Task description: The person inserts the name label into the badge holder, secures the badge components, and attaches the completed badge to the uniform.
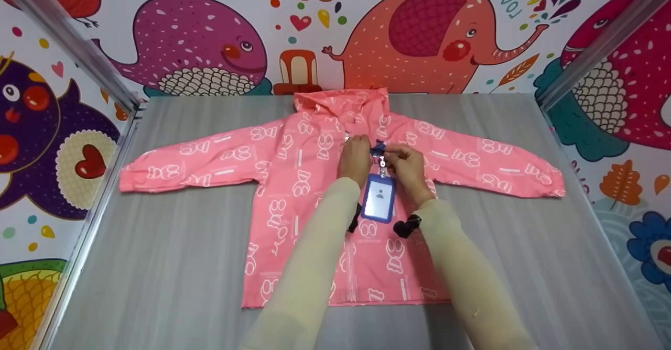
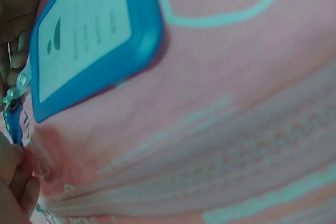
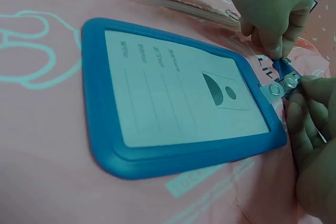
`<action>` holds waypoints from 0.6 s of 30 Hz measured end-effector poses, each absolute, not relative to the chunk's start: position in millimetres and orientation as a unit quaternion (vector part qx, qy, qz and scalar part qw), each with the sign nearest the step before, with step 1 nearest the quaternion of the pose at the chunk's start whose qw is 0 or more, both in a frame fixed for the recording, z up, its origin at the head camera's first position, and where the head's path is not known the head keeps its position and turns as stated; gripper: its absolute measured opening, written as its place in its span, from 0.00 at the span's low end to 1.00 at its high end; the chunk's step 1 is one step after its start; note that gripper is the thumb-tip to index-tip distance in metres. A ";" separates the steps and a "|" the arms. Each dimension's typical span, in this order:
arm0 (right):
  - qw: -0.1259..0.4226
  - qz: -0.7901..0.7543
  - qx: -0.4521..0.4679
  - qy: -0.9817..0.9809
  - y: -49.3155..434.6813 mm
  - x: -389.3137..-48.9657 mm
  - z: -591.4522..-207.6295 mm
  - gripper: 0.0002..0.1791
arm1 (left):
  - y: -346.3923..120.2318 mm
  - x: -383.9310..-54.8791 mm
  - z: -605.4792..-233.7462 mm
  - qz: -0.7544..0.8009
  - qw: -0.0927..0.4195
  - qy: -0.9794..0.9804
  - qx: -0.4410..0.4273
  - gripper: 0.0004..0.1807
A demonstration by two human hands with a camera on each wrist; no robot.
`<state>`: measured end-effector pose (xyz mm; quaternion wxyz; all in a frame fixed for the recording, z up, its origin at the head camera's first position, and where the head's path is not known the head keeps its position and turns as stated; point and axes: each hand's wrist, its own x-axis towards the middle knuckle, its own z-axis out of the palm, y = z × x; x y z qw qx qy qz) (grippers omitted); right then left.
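A pink hooded jacket (image 1: 309,203) with white outline prints lies spread out, zip front up. On its chest rests an ID badge holder (image 3: 100,98), blue-framed with a white card inside. A metal clip (image 3: 275,88) joins its top to a small dark blue strap (image 1: 377,147), bunched up. My left hand (image 1: 355,157) pinches this strap with thumb and fingertips, close by the zip. From the other side, my right hand (image 3: 317,124) pinches the strap's end by the clip. Part of the strap is hidden behind the fingertips.
Beneath the jacket is a grey wood-grain table (image 1: 173,250). Walls with cartoon animals (image 1: 414,35) stand behind and at both sides, with metal posts (image 1: 68,35) at the corners. The jacket's sleeves (image 1: 199,156) stretch out left and right.
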<state>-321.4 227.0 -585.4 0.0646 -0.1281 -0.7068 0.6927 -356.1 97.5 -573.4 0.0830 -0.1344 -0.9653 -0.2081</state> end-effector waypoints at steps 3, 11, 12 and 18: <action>0.059 0.691 -0.124 -0.710 225.8 -321.0 -584.0 0.11 | 95.0 -357.2 -575.3 -0.211 0.085 -0.964 -0.139 0.08; 0.040 0.652 -0.113 -0.749 226.5 -322.6 -586.8 0.10 | 90.9 -358.5 -578.5 -0.174 0.070 -0.974 -0.128 0.07; 0.040 0.644 -0.107 -0.757 226.0 -322.8 -586.1 0.10 | 91.0 -359.2 -578.0 -0.171 0.069 -0.974 -0.129 0.07; 0.042 0.607 -0.097 -0.787 223.2 -324.7 -582.9 0.09 | 92.5 -359.9 -575.0 -0.152 0.060 -0.976 -0.146 0.06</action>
